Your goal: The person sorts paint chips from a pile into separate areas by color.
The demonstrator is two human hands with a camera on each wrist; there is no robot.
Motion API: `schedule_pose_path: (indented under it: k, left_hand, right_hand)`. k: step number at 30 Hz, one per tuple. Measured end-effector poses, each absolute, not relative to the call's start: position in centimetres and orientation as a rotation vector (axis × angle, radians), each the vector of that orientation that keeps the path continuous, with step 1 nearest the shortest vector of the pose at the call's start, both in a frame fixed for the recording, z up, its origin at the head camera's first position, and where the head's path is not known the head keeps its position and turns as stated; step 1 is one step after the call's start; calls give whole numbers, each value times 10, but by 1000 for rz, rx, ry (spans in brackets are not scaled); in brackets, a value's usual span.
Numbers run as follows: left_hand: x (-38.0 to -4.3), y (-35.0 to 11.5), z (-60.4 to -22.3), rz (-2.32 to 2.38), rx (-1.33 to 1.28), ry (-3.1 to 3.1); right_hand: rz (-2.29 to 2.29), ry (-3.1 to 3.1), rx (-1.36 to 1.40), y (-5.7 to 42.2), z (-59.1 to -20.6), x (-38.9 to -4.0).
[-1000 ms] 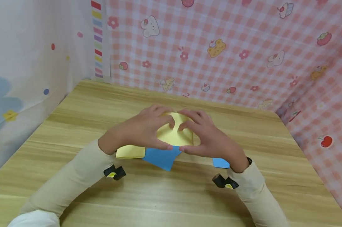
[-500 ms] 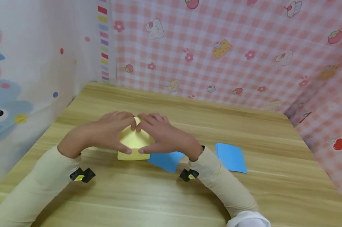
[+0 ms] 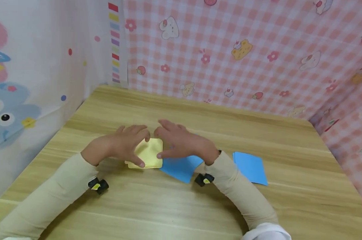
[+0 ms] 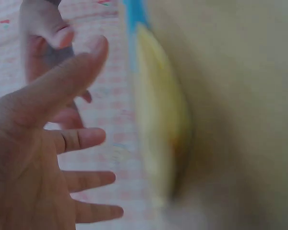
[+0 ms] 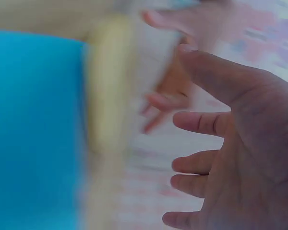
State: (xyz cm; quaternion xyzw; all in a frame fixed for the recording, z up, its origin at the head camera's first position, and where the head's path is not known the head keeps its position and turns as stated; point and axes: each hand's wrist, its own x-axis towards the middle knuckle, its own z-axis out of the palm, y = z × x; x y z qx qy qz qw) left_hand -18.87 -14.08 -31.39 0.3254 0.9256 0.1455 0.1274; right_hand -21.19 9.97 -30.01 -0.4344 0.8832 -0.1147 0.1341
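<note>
A small stack of yellow square paper sheets (image 3: pixel 153 151) lies on the wooden table in the head view, its lower edges slightly uneven. Over its left side hovers my left hand (image 3: pixel 125 145), thumb and fingers spread and holding nothing. My right hand (image 3: pixel 182 142) is off the stack's right edge, also spread, above a blue paper sheet (image 3: pixel 181 169) that it partly covers. Both wrist views show straight, parted fingers: the left hand (image 4: pixel 29 158) beside the blurred yellow paper (image 4: pixel 158 105), the right hand (image 5: pixel 259 153) apart from the blue paper (image 5: pixel 33 129).
Farther right on the wooden table (image 3: pixel 168 206) lies a blue paper stack (image 3: pixel 252 168), near the right sleeve. A pink checked cloth (image 3: pixel 217 40) hangs behind the table, and a white printed cloth (image 3: pixel 48 73) on the left.
Both hands carried a yellow sheet leftward from over the blue sheet to the yellow stack and let go. Now they have parted, the right hand shifting right. The view has turned slightly.
</note>
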Motion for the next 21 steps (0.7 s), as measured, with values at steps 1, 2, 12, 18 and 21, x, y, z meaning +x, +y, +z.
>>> schedule_pose_path:
  k: [1,2,12,18,21]
  left_hand:
    - [-188,-137,-308,448,962,2700]
    - [-187,-133,-302,466,984,2711]
    - [-186,-81,-250,457,1190,2749]
    - [-193,-62,-276,315,1050,2619]
    - [-193,-55,-287,195,948,2573]
  right_hand:
    - [-382,2589,-1261,110,-289,-210]
    - [-427,2619,-1265,120,-279,-208]
    - [-519,2835,-1181,202,-233,-172]
    - [-348,2836,-1162,204,-252,-171]
    - [-211,2783,-1068,203,-270,-172]
